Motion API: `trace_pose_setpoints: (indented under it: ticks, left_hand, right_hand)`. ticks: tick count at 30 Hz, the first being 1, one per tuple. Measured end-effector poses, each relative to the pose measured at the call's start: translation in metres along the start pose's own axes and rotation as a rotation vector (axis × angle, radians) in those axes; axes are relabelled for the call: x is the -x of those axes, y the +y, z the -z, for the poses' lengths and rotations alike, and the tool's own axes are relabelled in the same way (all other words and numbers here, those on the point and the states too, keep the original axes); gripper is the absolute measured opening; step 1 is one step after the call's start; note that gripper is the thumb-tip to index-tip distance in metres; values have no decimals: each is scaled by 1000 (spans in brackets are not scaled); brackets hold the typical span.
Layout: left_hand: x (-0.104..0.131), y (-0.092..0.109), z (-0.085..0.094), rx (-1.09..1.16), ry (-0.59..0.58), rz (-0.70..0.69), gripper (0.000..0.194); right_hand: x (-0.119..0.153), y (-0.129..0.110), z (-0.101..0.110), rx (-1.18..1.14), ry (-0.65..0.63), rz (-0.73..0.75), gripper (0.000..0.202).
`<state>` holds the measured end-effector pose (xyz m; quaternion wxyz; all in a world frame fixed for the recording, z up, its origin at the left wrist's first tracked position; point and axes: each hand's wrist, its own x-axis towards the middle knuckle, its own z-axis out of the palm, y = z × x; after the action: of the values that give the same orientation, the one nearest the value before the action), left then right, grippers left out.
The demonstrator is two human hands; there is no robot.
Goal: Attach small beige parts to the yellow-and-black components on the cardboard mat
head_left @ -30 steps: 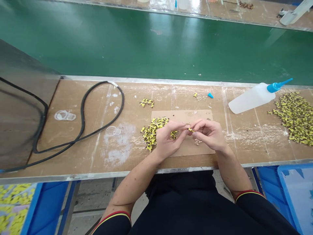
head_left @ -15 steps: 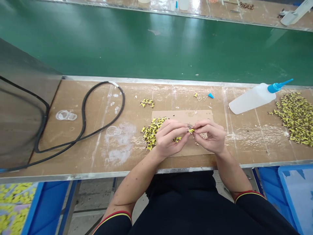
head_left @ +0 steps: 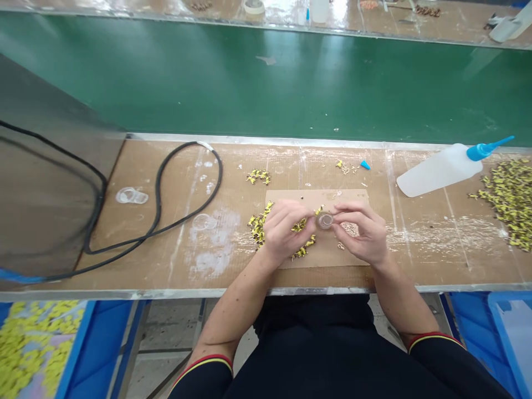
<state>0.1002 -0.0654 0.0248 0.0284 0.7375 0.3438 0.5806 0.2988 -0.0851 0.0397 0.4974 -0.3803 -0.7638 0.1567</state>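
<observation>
Fingers [head_left: 339, 218] hold round clear piece [head_left: 325, 221]; white tag [head_left: 205, 146] marks cable [head_left: 158, 194].

No text, labels, brands, numbers or signs are legible.
</observation>
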Motion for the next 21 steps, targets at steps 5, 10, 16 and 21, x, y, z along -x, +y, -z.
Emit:
trace_pose_setpoints:
  ticks: [5,10,16,21]
  left_hand:
    - [-5,-61,21,-180,248,337,5]
    - [3,-115,35,-397,1,745,5]
    - [1,-111,57,-436,58,651,9]
    - [-11,-73,63,-138,-205,436,7]
  right_hand:
    - [1,5,6,-16,40,-42,27]
    - [2,7,6,8,6,-13,26]
    - [-3,15,24,98,62,-22,20]
    - [-4,35,48,256,-304,-211,4]
